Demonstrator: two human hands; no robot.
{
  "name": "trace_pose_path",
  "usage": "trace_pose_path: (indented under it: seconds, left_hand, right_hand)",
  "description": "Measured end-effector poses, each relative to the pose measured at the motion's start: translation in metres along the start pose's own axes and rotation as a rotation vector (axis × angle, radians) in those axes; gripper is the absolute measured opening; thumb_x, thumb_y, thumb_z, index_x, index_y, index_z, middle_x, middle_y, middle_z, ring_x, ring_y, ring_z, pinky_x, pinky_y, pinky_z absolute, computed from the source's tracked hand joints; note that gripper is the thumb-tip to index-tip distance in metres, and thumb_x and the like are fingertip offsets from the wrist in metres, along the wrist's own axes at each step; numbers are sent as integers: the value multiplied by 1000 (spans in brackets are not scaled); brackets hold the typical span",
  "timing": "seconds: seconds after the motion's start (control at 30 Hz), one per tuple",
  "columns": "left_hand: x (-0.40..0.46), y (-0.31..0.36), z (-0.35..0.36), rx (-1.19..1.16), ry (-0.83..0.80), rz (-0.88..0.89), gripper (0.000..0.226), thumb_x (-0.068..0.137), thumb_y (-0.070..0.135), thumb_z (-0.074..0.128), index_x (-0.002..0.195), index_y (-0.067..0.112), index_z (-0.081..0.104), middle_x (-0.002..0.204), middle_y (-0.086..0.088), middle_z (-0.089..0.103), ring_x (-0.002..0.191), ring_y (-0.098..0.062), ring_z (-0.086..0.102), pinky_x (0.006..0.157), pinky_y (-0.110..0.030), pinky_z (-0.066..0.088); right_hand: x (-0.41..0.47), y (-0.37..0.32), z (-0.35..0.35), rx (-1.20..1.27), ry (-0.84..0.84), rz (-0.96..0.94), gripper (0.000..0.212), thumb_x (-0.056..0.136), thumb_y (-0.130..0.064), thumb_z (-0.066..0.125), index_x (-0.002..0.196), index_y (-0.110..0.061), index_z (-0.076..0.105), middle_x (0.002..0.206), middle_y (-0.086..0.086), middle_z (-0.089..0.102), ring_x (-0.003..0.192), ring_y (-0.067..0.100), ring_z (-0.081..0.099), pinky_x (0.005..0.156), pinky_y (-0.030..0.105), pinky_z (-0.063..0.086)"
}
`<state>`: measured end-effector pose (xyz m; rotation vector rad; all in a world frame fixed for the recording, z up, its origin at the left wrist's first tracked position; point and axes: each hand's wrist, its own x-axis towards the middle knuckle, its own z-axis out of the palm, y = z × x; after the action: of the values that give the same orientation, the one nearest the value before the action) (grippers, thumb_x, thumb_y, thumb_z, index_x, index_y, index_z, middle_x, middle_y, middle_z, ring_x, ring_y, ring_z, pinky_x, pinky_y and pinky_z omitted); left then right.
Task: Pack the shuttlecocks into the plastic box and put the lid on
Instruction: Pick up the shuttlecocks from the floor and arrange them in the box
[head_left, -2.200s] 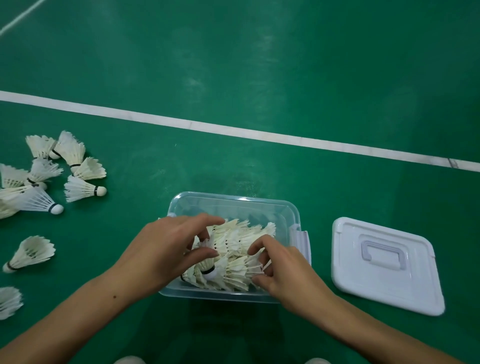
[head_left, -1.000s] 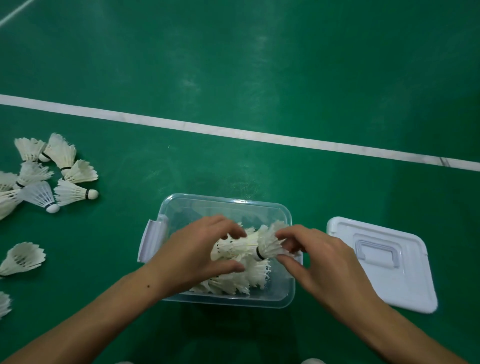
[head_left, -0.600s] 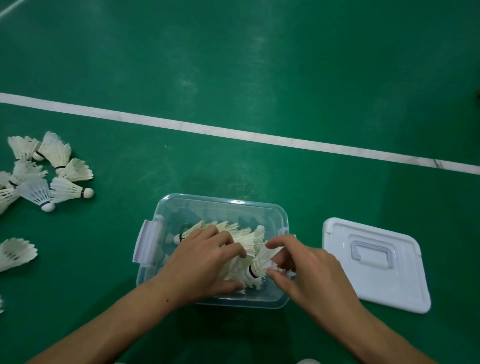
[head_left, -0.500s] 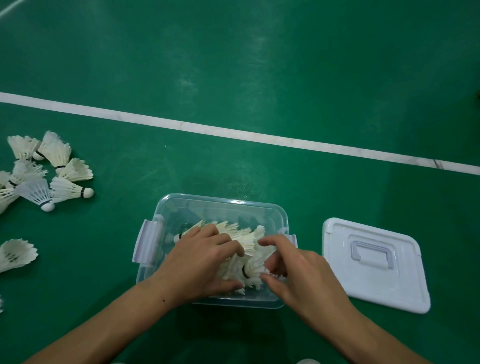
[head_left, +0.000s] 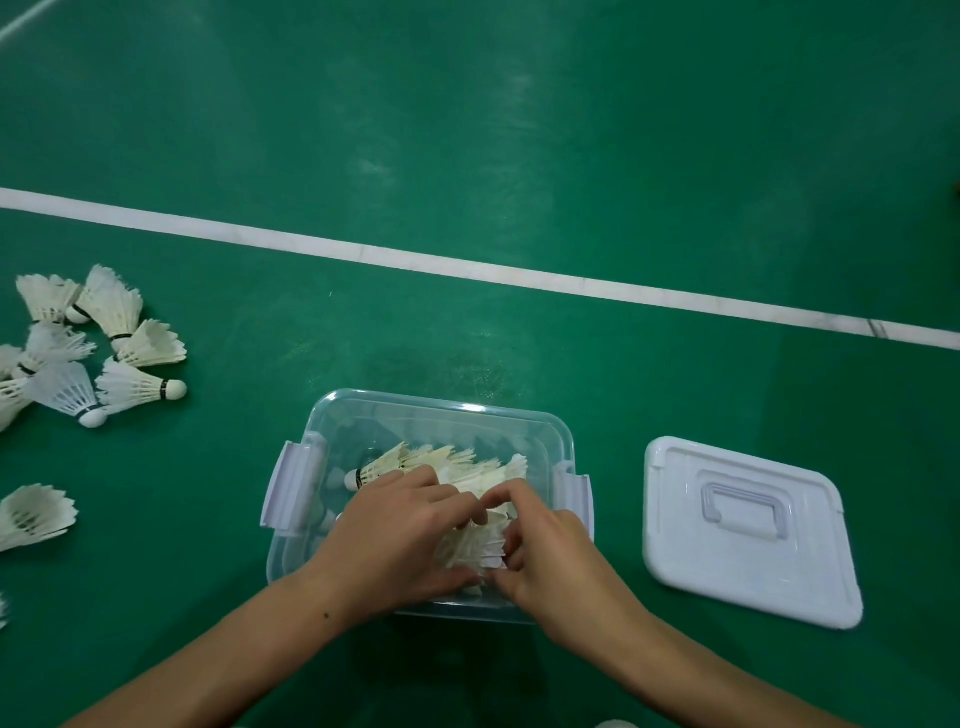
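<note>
Both the left hand (head_left: 400, 540) and right hand (head_left: 550, 551) were curled around shuttlecocks (head_left: 467, 540) inside the plastic box (head_left: 441, 415). The lid (head_left: 743, 530) was laid at three o'clock, loose shuttlecocks (head_left: 130, 384) at ten.

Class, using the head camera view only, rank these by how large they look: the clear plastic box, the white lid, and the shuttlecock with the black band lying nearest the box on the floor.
1. Clear plastic box, partly hidden by both hands.
2. White lid; close to the box in size, so this ranking is unsure.
3. Shuttlecock, clearly smallest.
</note>
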<state>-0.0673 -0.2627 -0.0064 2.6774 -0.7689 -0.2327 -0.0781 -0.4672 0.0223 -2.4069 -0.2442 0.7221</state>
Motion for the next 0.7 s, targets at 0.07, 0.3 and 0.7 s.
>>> trace_pose_path:
  seconds: [0.07, 0.3, 0.7]
  left_hand:
    - [2, 1, 2, 0, -12, -13, 54, 71, 70, 73, 114, 38, 63, 97, 22, 74, 82, -9, 58, 64, -26, 42]
    - [7, 1, 3, 47, -28, -20, 50, 69, 71, 76, 104, 38, 66, 91, 21, 73, 82, -10, 58, 64, -30, 46]
    - [-3, 0, -31, -237, 96, -173, 54, 84, 77, 61, 124, 41, 59, 118, 24, 65, 92, 2, 61, 80, -32, 57]
  right_hand:
    - [-1, -4, -3, -43, -37, 8, 66, 89, -19, 77, 137, -41, 36, 93, -2, 63, 81, 16, 64, 74, 42, 59]
    - [-11, -9, -51, -299, -4, -25, 58, 89, -31, 79, 137, -39, 46, 114, -7, 70, 98, 15, 70, 89, 40, 60]
    - [7, -19, -76, -171, 181, -47, 38, 90, -50, 72, 124, -40, 59, 87, -26, 73, 87, -2, 69, 83, 41, 60]
